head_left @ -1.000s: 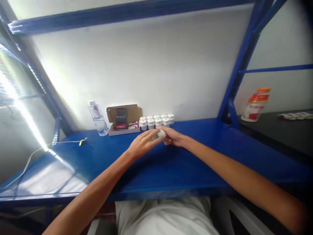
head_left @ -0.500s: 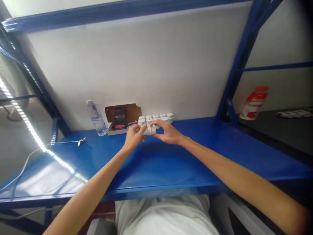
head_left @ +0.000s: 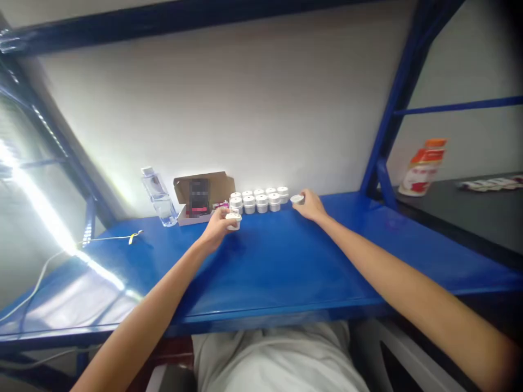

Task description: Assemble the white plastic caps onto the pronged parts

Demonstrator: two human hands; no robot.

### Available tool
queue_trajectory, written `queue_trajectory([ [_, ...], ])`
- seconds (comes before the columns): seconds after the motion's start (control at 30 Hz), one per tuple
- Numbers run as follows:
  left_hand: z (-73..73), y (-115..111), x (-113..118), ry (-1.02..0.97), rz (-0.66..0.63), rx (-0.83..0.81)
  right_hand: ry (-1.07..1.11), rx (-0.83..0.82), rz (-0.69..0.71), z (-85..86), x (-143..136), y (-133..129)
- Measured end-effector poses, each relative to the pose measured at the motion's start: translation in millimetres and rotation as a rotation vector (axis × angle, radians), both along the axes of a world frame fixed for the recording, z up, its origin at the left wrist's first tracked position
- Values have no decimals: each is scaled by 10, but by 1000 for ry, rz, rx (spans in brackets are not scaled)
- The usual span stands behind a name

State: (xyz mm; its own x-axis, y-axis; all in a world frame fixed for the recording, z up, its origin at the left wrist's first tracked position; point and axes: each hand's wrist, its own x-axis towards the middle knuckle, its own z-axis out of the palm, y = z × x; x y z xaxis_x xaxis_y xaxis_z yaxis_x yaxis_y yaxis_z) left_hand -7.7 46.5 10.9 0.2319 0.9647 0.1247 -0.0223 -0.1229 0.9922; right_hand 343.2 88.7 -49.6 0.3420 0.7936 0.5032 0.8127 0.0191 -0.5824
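My left hand [head_left: 217,227] is closed round a small white cup [head_left: 233,221], held in front of the left end of the rows. Farther right, my right hand [head_left: 312,206] pinches a small white round piece [head_left: 297,200] by its right side, near the wall. Between the two hands, several white lidded cups [head_left: 262,203] stand in two rows against the wall. An open cardboard box [head_left: 227,187] is just behind and left of my left hand, with a dark package [head_left: 199,197] in it.
A clear bottle [head_left: 160,198] stands left of the box on the blue table [head_left: 261,272]. A white cable [head_left: 116,238] crosses the table's left part. At the right, a red-capped bottle [head_left: 422,170] stands on a black surface [head_left: 469,215] beyond the blue frame post.
My hands, together before on white pieces, have come apart. My right hand has moved right with the round piece; my left hand keeps a cup, slightly farther left.
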Motion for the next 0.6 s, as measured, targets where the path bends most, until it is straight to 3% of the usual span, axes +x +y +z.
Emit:
queue_trajectory([
  [0.13, -58, 31, -37, 435, -9, 282, 8, -18, -3, -75, 42, 16],
  [0.27, -27, 20, -105, 906, 9, 641, 6, -4, -93, 16, 33, -32],
  [0.43, 53, 28, -197, 1152, 124, 613, -7, -238, -192, 191, 36, -112],
  [0.6, 53, 122, -312, 1234, 205, 528, -72, -272, -42, 139, 33, -83],
])
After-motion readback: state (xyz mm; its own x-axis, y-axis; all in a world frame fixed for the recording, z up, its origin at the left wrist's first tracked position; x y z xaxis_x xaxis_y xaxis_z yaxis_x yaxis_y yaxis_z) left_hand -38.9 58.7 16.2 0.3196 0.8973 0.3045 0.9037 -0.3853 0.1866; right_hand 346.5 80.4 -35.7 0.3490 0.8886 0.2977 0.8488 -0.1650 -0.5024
